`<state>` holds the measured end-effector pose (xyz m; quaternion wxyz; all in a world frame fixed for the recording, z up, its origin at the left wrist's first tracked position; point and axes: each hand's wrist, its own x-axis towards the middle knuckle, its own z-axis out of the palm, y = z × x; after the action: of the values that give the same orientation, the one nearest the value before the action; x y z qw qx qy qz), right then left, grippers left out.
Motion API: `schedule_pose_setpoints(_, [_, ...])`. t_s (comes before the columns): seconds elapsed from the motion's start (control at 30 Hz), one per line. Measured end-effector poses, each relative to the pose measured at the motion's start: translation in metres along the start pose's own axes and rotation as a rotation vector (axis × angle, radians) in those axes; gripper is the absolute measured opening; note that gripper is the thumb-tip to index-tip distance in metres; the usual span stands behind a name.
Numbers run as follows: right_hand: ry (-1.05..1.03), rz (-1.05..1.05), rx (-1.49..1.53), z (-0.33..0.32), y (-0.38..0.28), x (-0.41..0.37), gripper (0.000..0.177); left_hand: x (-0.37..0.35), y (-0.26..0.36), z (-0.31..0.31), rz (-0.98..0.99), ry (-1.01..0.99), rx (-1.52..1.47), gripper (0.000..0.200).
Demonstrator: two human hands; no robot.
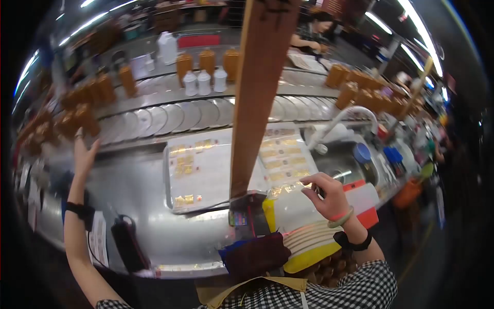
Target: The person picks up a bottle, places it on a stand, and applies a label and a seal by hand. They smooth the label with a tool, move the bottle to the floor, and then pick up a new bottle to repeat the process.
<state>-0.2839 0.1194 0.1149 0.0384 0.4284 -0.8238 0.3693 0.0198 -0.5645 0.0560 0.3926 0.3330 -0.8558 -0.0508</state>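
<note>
My left hand (pixel 84 153) reaches out at the far left with fingers and thumb apart. Its fingertips come right up to the brown bottle-shaped items (pixel 85 119) beside the conveyor. My right hand (pixel 329 194) is bent over a pale sheet (pixel 296 206), thumb and index finger drawn together; I cannot tell what is between them. Small gold pieces lie close by those fingertips. Just beyond is a white sheet with rows of gold pieces (pixel 280 164). Left of the wooden post, a white tray (pixel 206 177) carries more gold pieces.
A wooden post (pixel 257 103) rises in front of me. Behind it runs a conveyor of round discs (pixel 175 117), with white bottles (pixel 204 82) beyond. A sink (pixel 339 167) with a white faucet (pixel 350 110) is on the right. Another person (pixel 314 36) sits across.
</note>
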Motion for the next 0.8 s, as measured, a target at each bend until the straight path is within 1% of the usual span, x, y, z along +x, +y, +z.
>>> schedule_pose_setpoints(0.03, [-0.038,0.056,0.000,0.001,0.002,-0.005,0.020,0.021,-0.031,0.021,0.036,0.050,0.055,0.081])
schedule_pose_setpoints(0.07, [-0.004,0.088,-0.028,0.003,0.006,-0.012,0.020,0.041,-0.050,0.037,0.062,0.114,0.117,0.080])
schedule_pose_setpoints(0.13, [0.004,0.194,-0.029,0.005,0.011,-0.028,0.020,0.073,-0.062,0.055,0.009,0.142,0.111,0.076])
schedule_pose_setpoints(0.17, [0.019,0.225,-0.034,0.006,0.010,-0.033,0.020,0.089,-0.073,0.061,0.051,0.174,0.177,0.071])
schedule_pose_setpoints(0.2, [0.031,0.240,-0.050,0.005,0.008,-0.038,0.020,0.106,-0.098,0.076,0.018,0.182,0.282,0.073])
schedule_pose_setpoints(0.23, [0.030,0.271,-0.086,0.005,0.005,-0.041,0.019,0.116,-0.109,0.086,0.008,0.259,0.326,0.076])
schedule_pose_setpoints(0.27, [0.032,0.299,-0.118,0.006,0.002,-0.044,0.019,0.123,-0.111,0.091,-0.001,0.341,0.372,0.079])
schedule_pose_setpoints(0.3, [0.048,0.333,-0.118,0.007,-0.001,-0.047,0.019,0.128,-0.100,0.089,-0.002,0.384,0.376,0.089])
schedule_pose_setpoints(0.33, [0.068,0.347,-0.120,0.009,-0.004,-0.049,0.019,0.144,-0.101,0.102,0.017,0.385,0.359,0.089])
schedule_pose_setpoints(0.37, [0.075,0.372,-0.126,0.009,-0.007,-0.051,0.019,0.151,-0.116,0.107,-0.010,0.372,0.310,0.090])
schedule_pose_setpoints(0.43, [0.092,0.387,-0.142,0.011,-0.008,-0.056,0.018,0.182,-0.175,0.127,-0.054,0.339,0.212,0.091])
schedule_pose_setpoints(0.5, [0.126,0.420,-0.136,0.013,-0.013,-0.059,0.018,0.189,-0.178,0.134,-0.099,0.302,0.120,0.093])
schedule_pose_setpoints(0.57, [0.146,0.447,-0.134,0.016,-0.015,-0.065,0.017,0.200,-0.197,0.146,-0.157,0.256,0.036,0.094])
schedule_pose_setpoints(0.6, [0.157,0.415,-0.155,0.017,-0.014,-0.068,0.017,0.193,-0.179,0.148,-0.193,0.230,-0.004,0.095])
schedule_pose_setpoints(0.63, [0.164,0.380,-0.176,0.017,-0.014,-0.069,0.016,0.197,-0.177,0.154,-0.234,0.203,-0.041,0.095])
schedule_pose_setpoints(0.67, [0.167,0.383,-0.178,0.017,-0.016,-0.070,0.016,0.198,-0.175,0.162,-0.231,0.201,-0.045,0.095])
schedule_pose_setpoints(0.73, [0.147,0.451,-0.188,0.015,-0.023,-0.070,0.016,0.193,-0.159,0.174,-0.206,0.229,0.115,0.098])
schedule_pose_setpoints(0.77, [0.148,0.451,-0.192,0.015,-0.023,-0.070,0.016,0.179,-0.119,0.161,-0.179,0.178,0.126,0.092])
schedule_pose_setpoints(0.8, [0.140,0.458,-0.193,0.015,-0.024,-0.071,0.016,0.181,-0.118,0.166,-0.179,0.179,0.121,0.092])
